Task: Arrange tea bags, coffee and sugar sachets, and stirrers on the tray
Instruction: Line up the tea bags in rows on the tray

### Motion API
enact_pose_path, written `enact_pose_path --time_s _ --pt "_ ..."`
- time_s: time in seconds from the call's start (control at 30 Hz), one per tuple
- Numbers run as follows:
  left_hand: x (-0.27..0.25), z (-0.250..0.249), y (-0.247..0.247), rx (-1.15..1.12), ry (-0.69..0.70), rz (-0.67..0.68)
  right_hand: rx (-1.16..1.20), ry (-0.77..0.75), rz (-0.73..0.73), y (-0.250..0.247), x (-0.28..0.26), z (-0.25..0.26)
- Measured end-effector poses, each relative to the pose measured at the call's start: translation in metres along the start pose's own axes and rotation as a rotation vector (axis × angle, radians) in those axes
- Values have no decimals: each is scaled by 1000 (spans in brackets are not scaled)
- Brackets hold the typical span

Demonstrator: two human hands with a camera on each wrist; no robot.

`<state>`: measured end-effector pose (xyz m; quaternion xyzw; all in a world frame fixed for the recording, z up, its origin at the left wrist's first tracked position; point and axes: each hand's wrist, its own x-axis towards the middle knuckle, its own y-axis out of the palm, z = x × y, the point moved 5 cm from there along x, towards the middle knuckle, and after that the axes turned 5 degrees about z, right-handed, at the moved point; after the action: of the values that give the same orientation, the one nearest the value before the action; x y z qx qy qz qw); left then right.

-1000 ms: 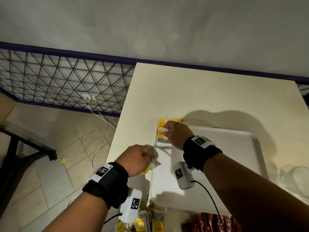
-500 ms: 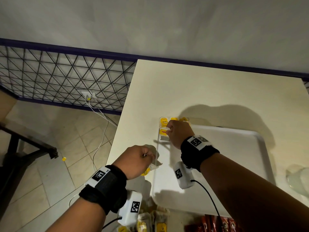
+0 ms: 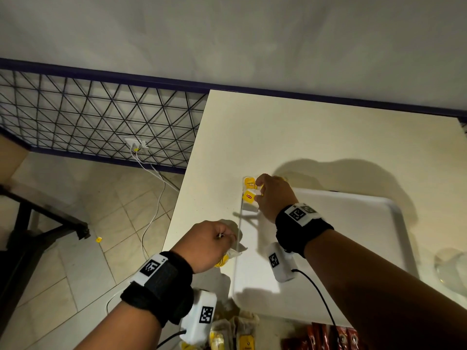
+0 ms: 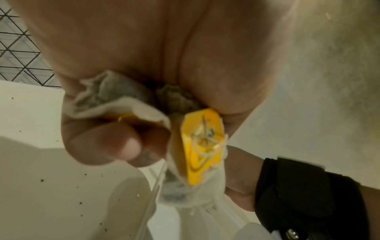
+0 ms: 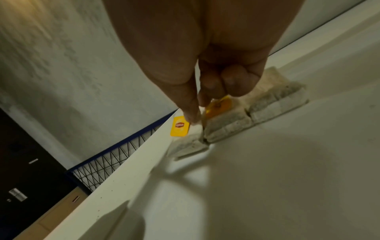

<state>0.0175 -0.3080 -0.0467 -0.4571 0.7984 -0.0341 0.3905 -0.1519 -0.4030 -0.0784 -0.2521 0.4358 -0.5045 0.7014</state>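
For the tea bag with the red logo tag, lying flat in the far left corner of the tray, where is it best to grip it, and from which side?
Probably by its yellow tag, pinched from above. The tea bag lies flat against the tray wall with another bag tight on its other side, so its edges offer little room. The right hand already works just above it.

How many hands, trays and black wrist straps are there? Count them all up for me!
Hands: 2 (left hand gripping paper tea bags with yellow tags; right hand pinching one tea bag on the tray)
White rectangular plastic tray: 1
Black fabric wrist straps: 2
Total: 5
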Motion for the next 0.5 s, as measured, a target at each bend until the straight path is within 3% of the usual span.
enact_pose_path --time_s 0.1,0.23,0.5 --pt "0 0 0 -3 3 -4 -41 -66 -21 -3 -4 4" --pt "1 -3 1 -4 25 -3 -161 -132 99 6 -8 7" --pt "3 -2 0 -3 46 -21 -269 -157 166 14 -9 6"
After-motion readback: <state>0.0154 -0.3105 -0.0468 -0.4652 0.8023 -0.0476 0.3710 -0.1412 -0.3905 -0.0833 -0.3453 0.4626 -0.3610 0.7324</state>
